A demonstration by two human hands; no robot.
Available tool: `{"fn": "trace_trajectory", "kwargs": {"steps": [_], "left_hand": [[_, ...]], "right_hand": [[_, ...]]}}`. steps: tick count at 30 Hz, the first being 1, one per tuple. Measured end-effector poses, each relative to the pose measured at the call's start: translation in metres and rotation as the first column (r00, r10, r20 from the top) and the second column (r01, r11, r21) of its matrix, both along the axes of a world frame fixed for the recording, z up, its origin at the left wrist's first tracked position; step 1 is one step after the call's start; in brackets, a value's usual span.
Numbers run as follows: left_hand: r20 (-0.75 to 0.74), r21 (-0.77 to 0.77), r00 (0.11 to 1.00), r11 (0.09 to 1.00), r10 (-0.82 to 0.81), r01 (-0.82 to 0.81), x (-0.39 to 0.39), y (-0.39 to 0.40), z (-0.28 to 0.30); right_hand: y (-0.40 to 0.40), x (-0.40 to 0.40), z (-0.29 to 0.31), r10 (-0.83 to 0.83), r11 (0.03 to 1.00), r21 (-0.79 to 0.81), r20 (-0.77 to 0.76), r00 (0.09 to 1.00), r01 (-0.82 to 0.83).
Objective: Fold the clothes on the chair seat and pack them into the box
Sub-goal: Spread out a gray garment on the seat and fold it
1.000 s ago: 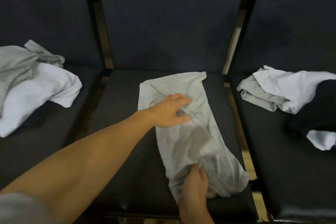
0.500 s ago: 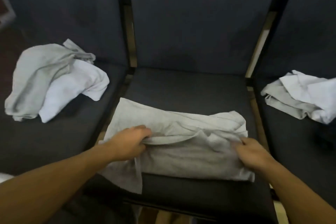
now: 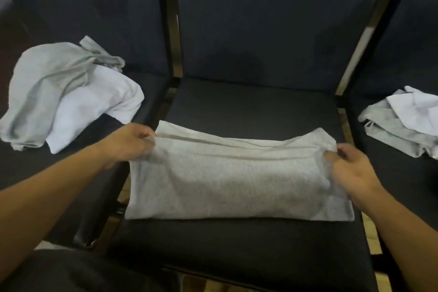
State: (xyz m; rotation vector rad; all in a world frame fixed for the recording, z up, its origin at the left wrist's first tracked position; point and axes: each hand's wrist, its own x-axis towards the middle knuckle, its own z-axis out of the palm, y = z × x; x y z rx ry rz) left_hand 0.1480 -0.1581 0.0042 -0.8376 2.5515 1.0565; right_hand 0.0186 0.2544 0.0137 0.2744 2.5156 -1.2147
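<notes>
A grey garment (image 3: 227, 173) lies stretched crosswise on the middle chair seat (image 3: 248, 106), folded into a long band whose front edge runs close to the seat's near edge. Both hands hold it at its ends. The left hand (image 3: 131, 143) pinches the garment's upper left corner, fingers curled round the cloth (this hand is a little blurred, so which fingers carry the grip cannot be told). The right hand (image 3: 350, 168) grips the right end, its fingers bunching the fabric into a small pucker just under the upper right corner. The cloth between the two hands is pulled fairly flat, with a few shallow creases along the far edge, and a second layer shows behind that edge on the left.

On the left chair seat (image 3: 147, 83) lies a loose heap of a grey garment and a white one (image 3: 71, 92), the grey draped over the white. On the right chair seat (image 3: 391, 173) sits another crumpled heap of grey and white cloth (image 3: 403, 121), partly cut off by the frame.
</notes>
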Motion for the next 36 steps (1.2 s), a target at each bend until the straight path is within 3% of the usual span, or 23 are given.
{"fn": "trace_trajectory", "kwargs": {"steps": [4,7,10,16,19,21,23,24,27,29,32,36], "left_hand": [[-0.03,-0.064,0.996,0.994,0.086,-0.088,-0.007,-0.007,-0.035],[-0.197,-0.09,0.978,0.992,0.069,-0.088,-0.014,-0.016,-0.035],[-0.334,-0.123,0.939,0.985,0.078,-0.125,-0.024,-0.018,-0.032],[-0.317,-0.208,0.946,0.968,0.067,-0.138,-0.052,-0.017,-0.048],[-0.274,-0.341,0.961,0.932,0.026,-0.122,-0.063,-0.006,-0.046],[-0.289,-0.547,0.951,0.834,-0.11,-0.07,-0.062,0.007,-0.045],[-0.266,-0.68,0.904,0.73,-0.336,0.071,-0.049,0.035,-0.046],[-0.23,-0.689,0.871,0.704,-0.435,0.17,-0.04,0.05,-0.05],[0.037,-0.555,0.827,0.677,-0.56,0.483,-0.022,0.081,-0.066],[0.136,-0.561,0.791,0.612,-0.596,0.557,-0.023,0.08,-0.077],[0.229,-0.581,0.735,0.515,-0.639,0.63,-0.029,0.071,-0.079],[0.267,-0.568,0.706,0.485,-0.656,0.665,-0.03,0.07,-0.075]], "right_hand": [[-0.001,-0.02,-0.014,0.111,0.985,0.122,0.086,0.99,-0.121],[-0.003,-0.032,-0.016,0.163,0.979,0.139,-0.075,0.984,-0.151],[0.0,-0.038,-0.022,0.096,0.99,0.115,-0.171,0.981,-0.077],[-0.002,-0.055,-0.04,0.1,0.961,0.267,-0.086,0.991,-0.074],[-0.008,-0.062,-0.036,0.112,0.95,0.303,-0.085,0.99,-0.081],[-0.008,-0.056,-0.036,0.205,0.906,0.416,-0.265,0.942,-0.08],[-0.013,-0.039,-0.043,0.4,0.82,0.567,-0.468,0.788,-0.079],[-0.017,-0.029,-0.049,0.497,0.776,0.618,-0.474,0.726,-0.127],[-0.02,-0.015,-0.076,0.676,0.598,0.717,-0.214,0.705,-0.357],[-0.012,-0.016,-0.091,0.704,0.515,0.762,-0.115,0.701,-0.393],[-0.002,-0.025,-0.095,0.72,0.482,0.768,-0.072,0.69,-0.422],[-0.006,-0.026,-0.089,0.704,0.483,0.744,-0.017,0.71,-0.461]]}}
